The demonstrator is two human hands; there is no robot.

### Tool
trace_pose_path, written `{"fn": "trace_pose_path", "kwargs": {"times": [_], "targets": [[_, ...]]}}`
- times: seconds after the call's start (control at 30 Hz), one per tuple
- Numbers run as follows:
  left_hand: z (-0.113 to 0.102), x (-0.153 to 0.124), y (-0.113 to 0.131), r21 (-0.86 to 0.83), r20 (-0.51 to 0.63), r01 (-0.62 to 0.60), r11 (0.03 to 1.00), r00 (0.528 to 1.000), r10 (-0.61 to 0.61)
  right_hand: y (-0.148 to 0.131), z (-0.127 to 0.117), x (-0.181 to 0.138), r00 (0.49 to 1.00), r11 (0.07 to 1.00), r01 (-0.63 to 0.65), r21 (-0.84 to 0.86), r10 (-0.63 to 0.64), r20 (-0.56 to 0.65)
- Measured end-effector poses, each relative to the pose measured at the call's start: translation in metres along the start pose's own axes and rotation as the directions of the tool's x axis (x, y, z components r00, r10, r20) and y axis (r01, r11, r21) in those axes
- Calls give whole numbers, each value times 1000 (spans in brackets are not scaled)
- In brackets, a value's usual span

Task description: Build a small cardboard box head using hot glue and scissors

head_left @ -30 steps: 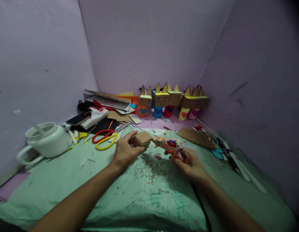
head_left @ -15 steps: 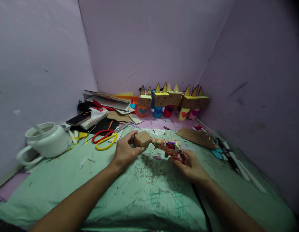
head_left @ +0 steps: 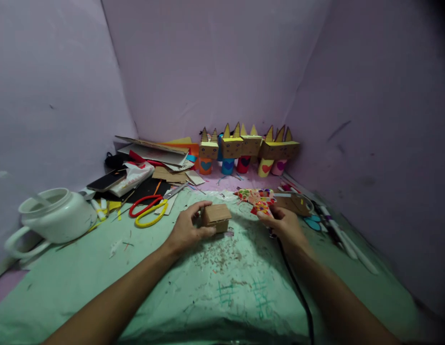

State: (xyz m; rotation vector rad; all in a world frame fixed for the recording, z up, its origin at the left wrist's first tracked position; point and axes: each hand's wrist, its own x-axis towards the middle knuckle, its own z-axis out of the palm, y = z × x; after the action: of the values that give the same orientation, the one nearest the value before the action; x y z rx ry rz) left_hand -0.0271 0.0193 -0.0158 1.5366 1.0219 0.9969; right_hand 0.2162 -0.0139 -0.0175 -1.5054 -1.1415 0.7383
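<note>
A small brown cardboard box (head_left: 217, 216) is held at its left side between the thumb and fingers of my left hand (head_left: 188, 227). It is close above or on the green sheet (head_left: 146, 282); I cannot tell whether it touches. My right hand (head_left: 285, 227) is wrapped round the grip of a glue gun (head_left: 258, 199) covered in a colourful floral pattern. The gun's nozzle points left and stands apart from the box, beyond and to the right of it. From the grip a black cord (head_left: 297, 282) runs down to the near edge.
Cardboard animal figures (head_left: 231, 148) with pointed ears stand along the back. Scissors (head_left: 150, 207), a phone (head_left: 107, 179) and piled cardboard (head_left: 154, 151) lie left, beside a white teapot-like pot (head_left: 59, 215). Markers (head_left: 337, 230) and a cardboard piece (head_left: 296, 203) are right. Brown crumbs dot the sheet.
The glue gun has moved away from the box, up and to the right. The box has come lower and turned in my left hand. The whole view has shifted slightly.
</note>
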Motion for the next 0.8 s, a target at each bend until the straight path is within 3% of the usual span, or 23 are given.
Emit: {"fn": "trace_pose_path", "kwargs": {"times": [0.13, 0.23, 0.33, 0.43, 0.5, 0.6, 0.8], "targets": [[3, -2, -5, 192, 59, -15, 981, 998, 3, 7, -4, 4, 1000, 945, 14, -327, -15, 0], [5, -3, -7, 201, 91, -35, 979, 996, 17, 8, -7, 1, 995, 758, 1, -652, -66, -75], [5, -4, -5, 251, 93, -53, 967, 995, 30, 4, -7, -4, 932, 649, 101, -754, -326, -155], [4, -5, -2, 294, 107, -53, 954, 994, 22, -1, 3, -11, 799, 674, 456, -581, -598, -67], [3, -5, -1, 307, 123, -73, 949, 992, 37, -2, 14, -16, 787, 734, 609, -300, -605, 119], [2, -5, -3, 313, 119, -104, 944, 990, 70, -1, 32, -20, 791, 828, 559, -44, -516, 328], [5, -7, -5, 310, 89, -77, 948, 995, 52, -6, 47, -22, 809, 910, 416, 0, -369, 458]]}}
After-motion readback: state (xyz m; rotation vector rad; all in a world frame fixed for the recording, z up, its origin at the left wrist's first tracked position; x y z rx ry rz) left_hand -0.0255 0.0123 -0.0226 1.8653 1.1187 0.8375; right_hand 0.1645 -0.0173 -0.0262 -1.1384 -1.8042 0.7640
